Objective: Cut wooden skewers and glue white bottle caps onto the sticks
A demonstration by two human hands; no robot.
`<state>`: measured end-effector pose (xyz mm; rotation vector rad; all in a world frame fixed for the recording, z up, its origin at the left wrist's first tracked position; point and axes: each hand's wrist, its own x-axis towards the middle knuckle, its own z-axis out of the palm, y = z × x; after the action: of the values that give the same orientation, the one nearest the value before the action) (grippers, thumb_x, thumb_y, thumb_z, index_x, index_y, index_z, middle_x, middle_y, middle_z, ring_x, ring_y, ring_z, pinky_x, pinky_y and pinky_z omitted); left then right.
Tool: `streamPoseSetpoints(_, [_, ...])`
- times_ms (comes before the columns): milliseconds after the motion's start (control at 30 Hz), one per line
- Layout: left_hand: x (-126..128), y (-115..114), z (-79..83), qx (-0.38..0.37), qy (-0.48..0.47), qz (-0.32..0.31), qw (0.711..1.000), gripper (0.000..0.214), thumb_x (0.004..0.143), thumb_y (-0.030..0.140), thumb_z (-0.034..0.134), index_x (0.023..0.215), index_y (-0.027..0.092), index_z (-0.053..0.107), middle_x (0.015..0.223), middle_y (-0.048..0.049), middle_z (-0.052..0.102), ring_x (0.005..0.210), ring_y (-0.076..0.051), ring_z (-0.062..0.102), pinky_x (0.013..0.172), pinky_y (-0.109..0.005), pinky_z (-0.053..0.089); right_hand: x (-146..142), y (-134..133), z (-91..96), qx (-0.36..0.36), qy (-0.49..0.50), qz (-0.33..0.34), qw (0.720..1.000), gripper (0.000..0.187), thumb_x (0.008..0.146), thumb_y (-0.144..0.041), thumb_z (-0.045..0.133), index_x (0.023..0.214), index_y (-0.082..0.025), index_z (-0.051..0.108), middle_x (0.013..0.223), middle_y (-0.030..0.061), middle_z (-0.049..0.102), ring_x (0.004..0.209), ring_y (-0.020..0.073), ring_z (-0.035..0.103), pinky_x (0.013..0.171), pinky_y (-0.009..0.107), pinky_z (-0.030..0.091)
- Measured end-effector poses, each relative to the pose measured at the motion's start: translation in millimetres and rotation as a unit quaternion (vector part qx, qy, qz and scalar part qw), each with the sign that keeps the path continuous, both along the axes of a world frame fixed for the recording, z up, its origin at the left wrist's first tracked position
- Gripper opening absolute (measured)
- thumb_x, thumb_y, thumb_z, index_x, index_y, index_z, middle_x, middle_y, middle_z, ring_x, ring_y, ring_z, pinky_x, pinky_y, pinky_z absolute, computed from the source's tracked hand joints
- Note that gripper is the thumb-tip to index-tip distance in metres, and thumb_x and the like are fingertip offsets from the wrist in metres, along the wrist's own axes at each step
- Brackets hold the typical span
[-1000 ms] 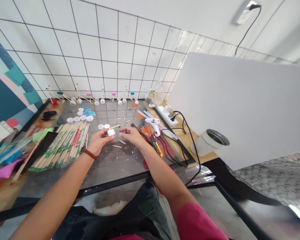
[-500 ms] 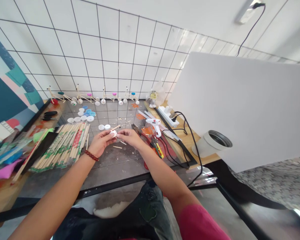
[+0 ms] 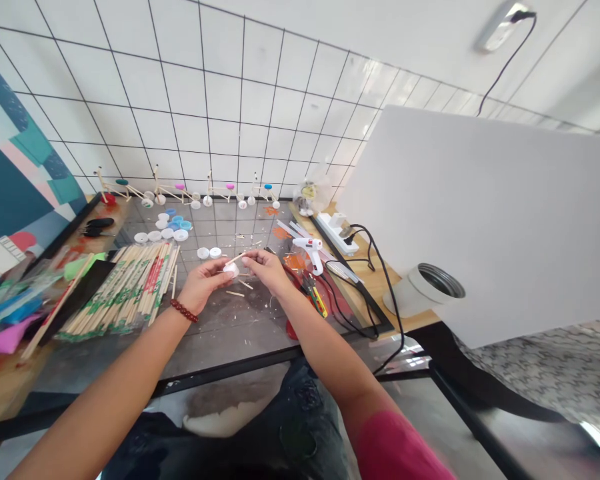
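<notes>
A white plastic cap (image 3: pixel 231 269), up in the air above the table (image 3: pixel 230 340), pinched between the thumb and fingertips of the left hand (image 3: pixel 203 283). Right beside it, the right hand (image 3: pixel 266 269), its fingertips pressed together in a pinch on a thin wooden stick (image 3: pixel 239 257), one end of the stick at the cap (whether pushed into it, too small to tell). Just beyond the cap, two more white caps (image 3: pixel 209 253) lying on the table; farther beyond it, a cluster of white and blue caps (image 3: pixel 167 227), and well beyond that, a row of stick models (image 3: pixel 187 195) with cap wheels. Left of the cap, a heap of bagged chopsticks (image 3: pixel 130 287); right of it, a white glue gun (image 3: pixel 309 252), and past that, a power strip (image 3: pixel 336 233). Around the left wrist, below the cap, a red bead bracelet (image 3: pixel 183 310).
</notes>
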<state>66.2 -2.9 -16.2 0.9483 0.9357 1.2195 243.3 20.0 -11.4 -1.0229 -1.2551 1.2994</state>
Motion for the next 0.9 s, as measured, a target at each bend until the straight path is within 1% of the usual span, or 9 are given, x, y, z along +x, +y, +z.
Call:
streamPoseSetpoints(133, [-1.6,1.2,-2.1,0.0,0.003,-0.008,1.0,0.05,0.049,0.03,0.095,0.095,0.017,0.079,0.087,-0.0054,0.076,0.076,-0.016,0.068,0.068,-0.028,0.057,-0.1,-2.1,1.7,0.007,0.018,0.013,1.0,0.038,0.063,-0.046,0.078,0.086,-0.019,0.066,0.071,-0.0025,0.063,0.061,0.0095,0.051,0.053,0.021,0.039])
streamPoseSetpoints(300, [-2.3,1.8,-3.3,-0.001,0.0,-0.01,1.0,0.048,0.052,0.031,0.094,0.095,0.017,0.079,0.086,-0.0062,0.076,0.076,-0.017,0.068,0.069,-0.028,0.058,0.3,-1.7,0.9,0.036,0.004,0.007,0.999,0.033,0.067,-0.049,0.074,0.079,-0.018,0.067,0.066,-0.0029,0.061,0.058,0.0091,0.049,0.054,0.022,0.038])
streamPoseSetpoints(567, [-2.4,1.6,-0.1,-0.011,-0.008,0.009,1.0,0.052,0.047,0.031,0.095,0.095,0.018,0.079,0.086,-0.005,0.075,0.074,-0.017,0.068,0.069,-0.03,0.057,-0.8,-1.7,0.0,0.024,0.007,0.01,1.0,0.033,0.067,-0.048,0.075,0.078,-0.018,0.067,0.066,-0.0034,0.061,0.054,0.0078,0.045,0.054,0.023,0.035])
streamPoseSetpoints(700, [-3.7,2.0,0.6,-0.016,-0.002,0.009,1.0,0.048,0.045,0.032,0.096,0.087,0.017,0.079,0.083,-0.0053,0.075,0.073,-0.017,0.068,0.069,-0.03,0.056,-0.4,-1.7,-0.4,0.022,0.009,0.011,1.0,0.035,0.066,-0.049,0.077,0.079,-0.018,0.067,0.065,-0.0036,0.061,0.053,0.0076,0.044,0.054,0.023,0.035])
streamPoseSetpoints(800, [-3.7,3.4,-1.6,0.006,0.019,0.012,1.0,0.049,0.044,0.033,0.096,0.087,0.018,0.08,0.083,-0.0053,0.076,0.075,-0.017,0.067,0.072,-0.031,0.055,0.1,-1.7,-0.2,0.019,0.016,0.013,1.0,0.036,0.065,-0.05,0.078,0.079,-0.018,0.067,0.066,-0.0032,0.062,0.053,0.0076,0.044,0.054,0.023,0.035])
streamPoseSetpoints(900, [-3.2,5.0,-4.8,0.056,0.051,0.034,0.997,0.053,0.045,0.033,0.095,0.093,0.019,0.08,0.09,-0.0058,0.077,0.081,-0.018,0.067,0.08,-0.033,0.054,-0.1,-2.0,0.0,0.0,0.032,0.014,0.999,0.039,0.062,-0.05,0.079,0.08,-0.018,0.068,0.066,-0.003,0.064,0.052,0.0069,0.044,0.052,0.022,0.033])
